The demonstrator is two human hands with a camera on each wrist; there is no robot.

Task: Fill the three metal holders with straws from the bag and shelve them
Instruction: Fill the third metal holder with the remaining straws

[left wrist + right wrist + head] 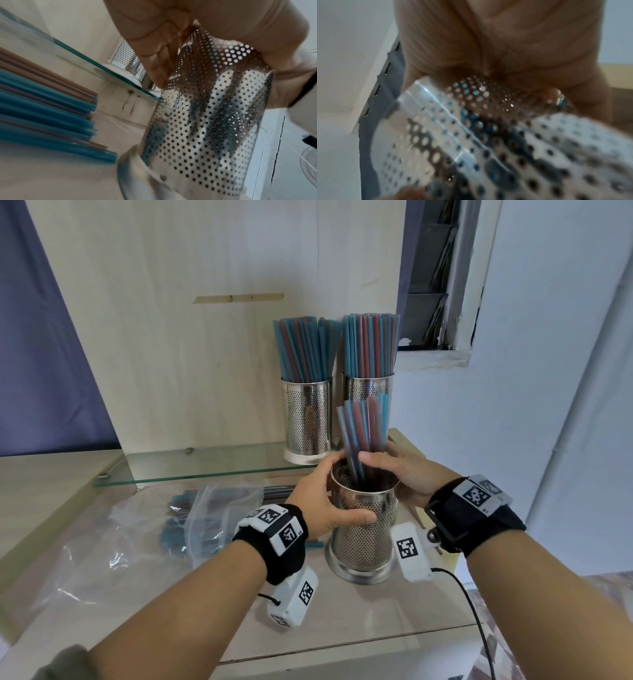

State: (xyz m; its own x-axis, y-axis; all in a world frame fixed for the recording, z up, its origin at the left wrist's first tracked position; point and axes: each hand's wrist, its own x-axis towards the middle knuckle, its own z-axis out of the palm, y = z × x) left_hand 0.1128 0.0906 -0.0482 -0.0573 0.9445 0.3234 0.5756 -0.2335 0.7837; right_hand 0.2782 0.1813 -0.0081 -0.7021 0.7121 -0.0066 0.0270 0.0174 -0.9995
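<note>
both hands clamp the third holder [363, 529] standing on the counter [342, 618]: left grip [322, 501] wraps its side, right grip [407, 470] curls over its rim beside the straws [363, 433]. two filled holders [308, 419] stand on the glass shelf [205, 467]; the bag [137, 529] lies to the left.

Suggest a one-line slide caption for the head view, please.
Both hands, left hand and right hand, grip the third holder of straws below two shelved holders.

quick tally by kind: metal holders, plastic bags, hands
metal holders: 3, two on the glass shelf (left, right), one on the counter gripped by both hands
plastic bags: 1
hands: 2, left hand, right hand
total: 6
</note>
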